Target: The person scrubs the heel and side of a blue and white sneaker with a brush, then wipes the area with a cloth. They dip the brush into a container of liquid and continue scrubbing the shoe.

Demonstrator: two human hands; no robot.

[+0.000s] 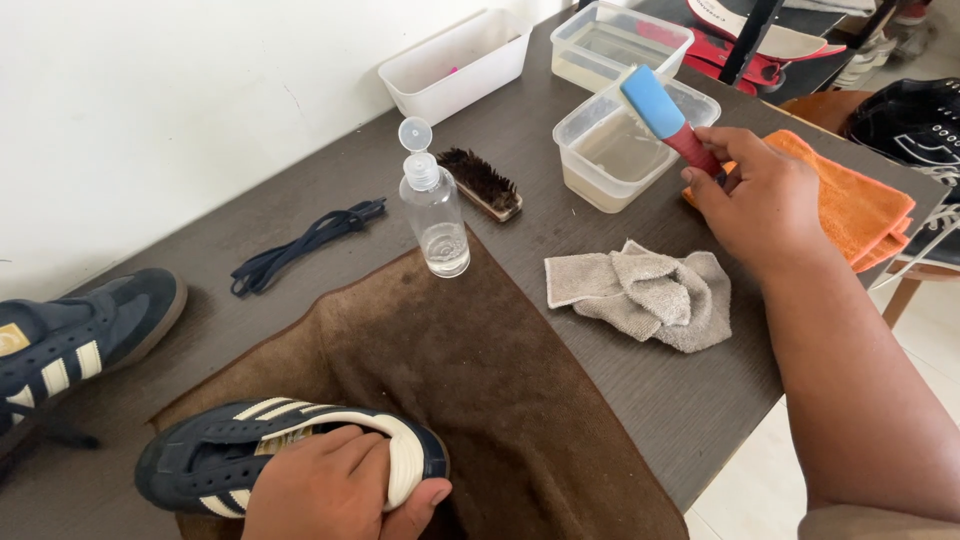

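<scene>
Right hand grip: the right hand (pixel 765 200) is closed around the red handle of a brush with a blue head (pixel 668 115), fingers wrapped tight, the head tilted up and to the far left.
Brush position: its blue head hangs over the rim of a clear tub of cloudy water (pixel 625 150); whether the bristles touch the water cannot be told.
Left hand grip: the left hand (pixel 335 485) presses down on a dark blue shoe with cream stripes (pixel 230 455), fingers curled into the shoe's opening and thumb round the cream edge at the right.
Shoe position: it lies on its side at the near left, on a brown towel (pixel 480 390) spread over the dark table (pixel 640 385).
Near the right hand: an orange cloth (pixel 860 205) lies just under and to the right of it; a crumpled grey rag (pixel 650 290) sits near, toward the middle.
Middle of table: a clear squeeze bottle (pixel 435 215) with its cap flipped open stands at the towel's far edge; a dark-bristled wooden brush (pixel 480 182) lies just behind it.
Far side: two more clear tubs (pixel 460 60) (pixel 615 40).
Left side: dark laces (pixel 305 240) lie loose; a second dark blue shoe (pixel 75 335) rests at the left edge.
</scene>
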